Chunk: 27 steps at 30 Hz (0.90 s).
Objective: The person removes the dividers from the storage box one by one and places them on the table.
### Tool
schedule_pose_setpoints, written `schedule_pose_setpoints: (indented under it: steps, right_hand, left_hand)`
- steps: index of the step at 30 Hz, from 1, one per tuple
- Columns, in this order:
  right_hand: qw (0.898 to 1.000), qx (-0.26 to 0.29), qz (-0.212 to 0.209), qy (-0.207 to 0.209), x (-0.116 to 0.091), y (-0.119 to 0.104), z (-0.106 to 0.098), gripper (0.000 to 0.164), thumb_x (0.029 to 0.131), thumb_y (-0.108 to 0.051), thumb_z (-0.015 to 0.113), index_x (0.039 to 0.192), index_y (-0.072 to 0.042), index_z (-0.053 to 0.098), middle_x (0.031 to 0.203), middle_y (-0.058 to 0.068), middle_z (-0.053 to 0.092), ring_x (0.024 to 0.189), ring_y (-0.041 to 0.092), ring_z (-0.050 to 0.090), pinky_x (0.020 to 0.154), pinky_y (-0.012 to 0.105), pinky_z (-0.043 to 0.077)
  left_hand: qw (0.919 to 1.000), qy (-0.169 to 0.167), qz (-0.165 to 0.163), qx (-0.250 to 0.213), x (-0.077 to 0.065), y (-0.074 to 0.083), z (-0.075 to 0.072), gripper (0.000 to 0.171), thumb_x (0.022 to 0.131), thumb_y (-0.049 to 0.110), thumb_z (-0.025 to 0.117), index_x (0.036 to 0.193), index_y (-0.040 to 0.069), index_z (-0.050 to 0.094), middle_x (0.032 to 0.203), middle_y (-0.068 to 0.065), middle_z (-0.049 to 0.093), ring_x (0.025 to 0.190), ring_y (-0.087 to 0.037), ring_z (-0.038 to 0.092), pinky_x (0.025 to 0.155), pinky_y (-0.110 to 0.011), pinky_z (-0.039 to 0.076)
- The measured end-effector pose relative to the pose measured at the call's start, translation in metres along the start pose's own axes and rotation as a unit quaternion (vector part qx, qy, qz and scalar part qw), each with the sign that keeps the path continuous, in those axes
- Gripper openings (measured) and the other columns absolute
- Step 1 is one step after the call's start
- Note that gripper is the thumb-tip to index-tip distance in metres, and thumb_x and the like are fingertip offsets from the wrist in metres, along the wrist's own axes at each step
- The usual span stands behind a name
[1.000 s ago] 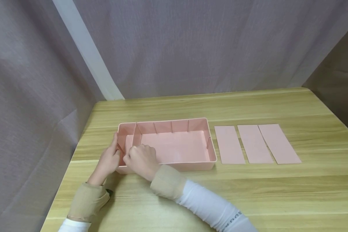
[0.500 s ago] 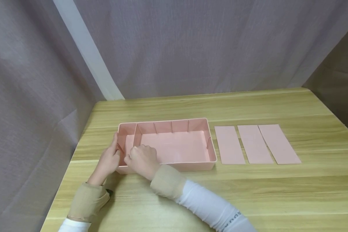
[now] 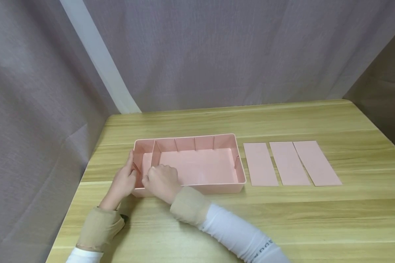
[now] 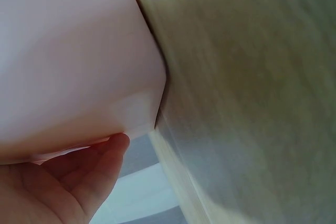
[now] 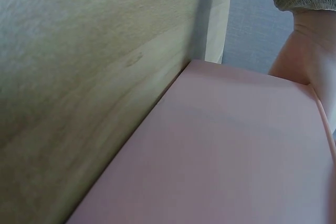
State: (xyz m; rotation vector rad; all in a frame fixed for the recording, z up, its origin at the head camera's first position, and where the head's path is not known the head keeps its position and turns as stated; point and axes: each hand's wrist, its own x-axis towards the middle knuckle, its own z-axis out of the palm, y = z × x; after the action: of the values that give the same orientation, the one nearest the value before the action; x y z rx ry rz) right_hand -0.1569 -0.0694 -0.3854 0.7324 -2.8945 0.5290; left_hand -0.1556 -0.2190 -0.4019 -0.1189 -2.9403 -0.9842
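A pink plastic box [image 3: 217,189] sits on the table, its long side facing the person. Across its left part stands a thin pink divider [image 3: 156,153]. My right hand [image 3: 162,182], fingers curled, grips the divider's near end by the front wall; the fingertips are hidden behind the knuckles. My left hand [image 3: 121,181] holds the box's left end wall, with fingers along the outside [image 4: 100,174] and thumb toward the inside. In the right wrist view only the box's front wall [image 5: 226,145] and the left wrist [image 5: 315,56] show; the right hand is out of sight there.
Three flat pink panels [image 3: 260,164], [image 3: 289,163], [image 3: 317,163] lie side by side to the right of the box. Thin ribs [image 3: 195,143] line its back wall, and a slotted rib [image 3: 237,162] stands at its right end. Grey curtains [image 3: 224,54] hang behind the wooden table [image 3: 283,226].
Over the last second the divider's far end has shifted slightly right and down, level with the rim. My right hand has moved a little right; my left hand and the box have stayed put.
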Motion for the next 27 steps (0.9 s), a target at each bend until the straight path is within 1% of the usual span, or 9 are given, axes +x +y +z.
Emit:
schedule_pose_setpoints:
  steps: [6,10,14,16,19,21,23,27]
  right_hand:
    - [1.0,0.007,0.006,-0.001,0.0,0.0003,0.0006,0.036,0.081,-0.025,0.051,0.048,-0.016,0.044,0.052,0.002,0.049,0.046,0.019,0.046,0.037,0.032,0.034]
    - [1.0,0.008,0.003,0.002,-0.0003,0.0006,0.0009,0.035,0.081,-0.024,0.05,0.048,-0.016,0.044,0.051,0.001,0.049,0.046,0.019,0.046,0.037,0.032,0.034]
    - [1.0,0.008,-0.002,0.006,-0.0006,0.0007,0.001,0.037,0.082,-0.025,0.051,0.047,-0.016,0.044,0.05,0.0,0.047,0.046,0.018,0.045,0.037,0.032,0.034]
    - [1.0,0.009,-0.006,0.011,-0.0006,0.0008,0.0012,0.038,0.083,-0.025,0.051,0.047,-0.016,0.043,0.049,-0.001,0.046,0.045,0.018,0.044,0.037,0.031,0.034]
    - [1.0,0.013,-0.011,0.021,-0.0007,0.001,0.0012,0.038,0.082,-0.025,0.052,0.046,-0.017,0.042,0.047,-0.002,0.043,0.044,0.017,0.042,0.037,0.03,0.033]
    - [0.999,0.017,-0.014,0.026,-0.001,0.0013,0.0013,0.039,0.082,-0.024,0.052,0.046,-0.017,0.041,0.046,-0.003,0.041,0.044,0.016,0.041,0.037,0.029,0.032]
    - [0.999,0.022,-0.018,0.031,-0.0013,0.0016,0.0013,0.039,0.081,-0.024,0.052,0.045,-0.017,0.04,0.046,-0.004,0.041,0.044,0.015,0.04,0.038,0.028,0.031]
    - [0.998,0.032,-0.024,0.039,-0.0019,0.0023,0.0013,0.039,0.081,-0.024,0.052,0.045,-0.018,0.039,0.045,-0.005,0.039,0.043,0.013,0.039,0.038,0.027,0.031]
  left_hand:
    - [1.0,0.0,0.001,0.0,-0.0005,-0.0002,0.0001,0.06,0.089,0.006,0.033,0.143,0.002,0.007,0.124,-0.035,0.043,0.093,-0.04,0.05,0.087,-0.057,0.039]
    - [1.0,-0.001,0.003,0.002,-0.0004,0.0,0.0,0.06,0.089,0.006,0.033,0.143,0.002,0.007,0.125,-0.035,0.042,0.093,-0.04,0.05,0.086,-0.057,0.04]
    - [1.0,0.002,0.003,0.003,-0.0001,0.0003,-0.0003,0.06,0.088,0.006,0.033,0.143,0.002,0.008,0.115,-0.034,0.049,0.087,-0.038,0.05,0.083,-0.056,0.041]
    - [1.0,0.002,0.003,0.003,0.0001,0.0003,-0.0004,0.061,0.088,0.006,0.034,0.143,0.002,0.008,0.105,-0.032,0.052,0.083,-0.037,0.049,0.08,-0.055,0.042]
    - [1.0,0.004,0.003,0.005,0.0004,0.0002,-0.0002,0.061,0.088,0.006,0.034,0.143,0.002,0.009,0.093,-0.028,0.054,0.078,-0.035,0.048,0.077,-0.054,0.043]
    - [1.0,0.004,0.003,0.004,0.0005,0.0,0.0001,0.06,0.088,0.006,0.034,0.143,0.001,0.009,0.089,-0.027,0.054,0.076,-0.034,0.048,0.075,-0.053,0.043]
    - [1.0,0.006,0.004,0.001,0.0006,-0.0003,0.0003,0.06,0.088,0.005,0.034,0.143,0.001,0.009,0.093,-0.029,0.054,0.076,-0.034,0.048,0.076,-0.053,0.043]
    - [1.0,0.005,0.006,-0.002,0.0003,-0.0009,0.0008,0.06,0.088,0.005,0.034,0.142,0.001,0.009,0.109,-0.035,0.051,0.079,-0.036,0.049,0.079,-0.055,0.043]
